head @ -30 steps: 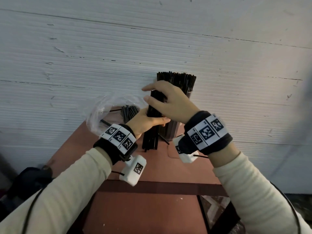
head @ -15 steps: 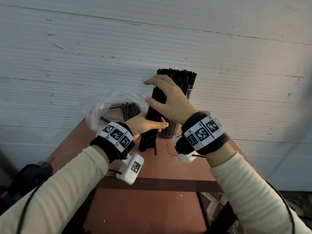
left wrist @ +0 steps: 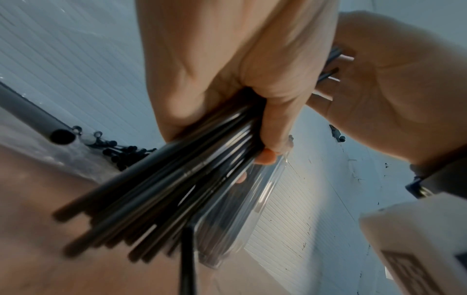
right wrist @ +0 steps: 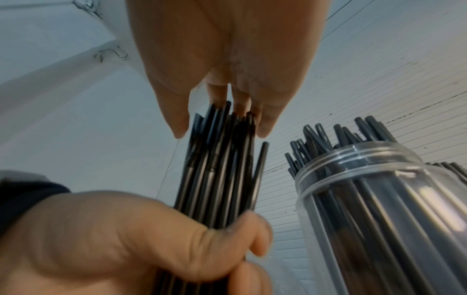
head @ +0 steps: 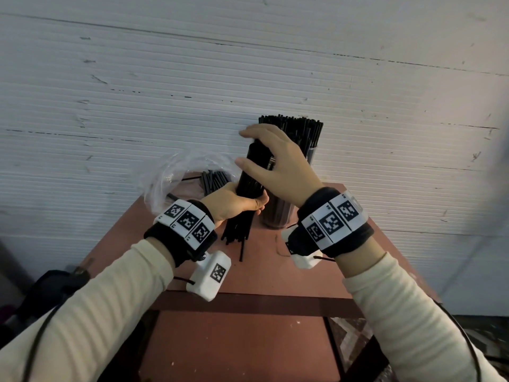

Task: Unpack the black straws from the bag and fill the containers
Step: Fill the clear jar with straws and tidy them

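The wall (head: 248, 64) of ribbed white panels rises right behind the reddish-brown table (head: 270, 271), which carries everything else. The clear container (head: 278, 216) is your landmark: it stands upright at the table's back edge, packed with black straws whose tips (head: 300, 130) fan out above its rim. To the left of the container, the crumpled clear bag (head: 176, 177) lies open, with a few loose straws (head: 214, 180) in its mouth.

Just left of the container, touching or nearly touching it, you hold a thick bundle of black straws (head: 252, 175) almost upright, its lower ends spread unevenly above the table. Your left hand (head: 231, 202) is wrapped around the bundle's lower half, fingers and thumb curled tight about it. Your right hand (head: 278, 166) sits over the bundle's top, in front of the container's upper part; its fingers are fairly straight and lie against the straw tips, the thumb standing apart on the near side. One single straw (head: 241, 249) hangs lower than the rest, its end towards the table.
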`<state>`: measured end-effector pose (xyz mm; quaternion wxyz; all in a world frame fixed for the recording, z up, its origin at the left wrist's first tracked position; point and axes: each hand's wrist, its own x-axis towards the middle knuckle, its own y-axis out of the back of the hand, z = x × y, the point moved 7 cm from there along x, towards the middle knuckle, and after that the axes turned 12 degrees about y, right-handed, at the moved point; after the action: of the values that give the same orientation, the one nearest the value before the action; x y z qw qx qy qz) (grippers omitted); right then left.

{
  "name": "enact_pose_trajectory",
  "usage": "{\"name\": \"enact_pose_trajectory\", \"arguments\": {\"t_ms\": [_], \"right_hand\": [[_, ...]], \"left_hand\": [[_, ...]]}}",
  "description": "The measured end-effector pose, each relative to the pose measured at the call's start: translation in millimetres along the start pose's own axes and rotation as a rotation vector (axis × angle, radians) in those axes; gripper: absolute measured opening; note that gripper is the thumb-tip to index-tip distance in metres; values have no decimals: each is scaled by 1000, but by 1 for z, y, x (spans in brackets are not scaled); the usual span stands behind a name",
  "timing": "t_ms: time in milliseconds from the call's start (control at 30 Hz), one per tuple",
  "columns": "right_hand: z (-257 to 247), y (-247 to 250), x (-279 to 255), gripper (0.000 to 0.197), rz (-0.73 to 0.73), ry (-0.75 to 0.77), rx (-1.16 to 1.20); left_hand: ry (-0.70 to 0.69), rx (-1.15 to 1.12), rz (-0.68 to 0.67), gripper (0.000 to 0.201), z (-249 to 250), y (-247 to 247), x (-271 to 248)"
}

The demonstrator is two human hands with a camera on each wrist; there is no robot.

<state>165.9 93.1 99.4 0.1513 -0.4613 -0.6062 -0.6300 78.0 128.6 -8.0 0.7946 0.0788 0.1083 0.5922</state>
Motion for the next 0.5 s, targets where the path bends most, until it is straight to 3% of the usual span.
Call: {"name": "enact_pose_trajectory", "arguments": {"t_ms": [67, 200, 367, 500], "right_hand": [[0, 8, 0, 48, 68, 0, -8], [9, 23, 2, 37, 204, -99, 44], [25, 11, 0, 23, 64, -235, 89], [27, 0, 1, 10, -5, -260, 68]], "left_hand": [[-41, -11, 25, 12, 7, 6, -4], [-119, -31, 44, 9, 22, 17, -12], [-112, 29, 32, 11, 28, 23, -17], [-105, 21, 16, 12, 24, 26, -16]]}}
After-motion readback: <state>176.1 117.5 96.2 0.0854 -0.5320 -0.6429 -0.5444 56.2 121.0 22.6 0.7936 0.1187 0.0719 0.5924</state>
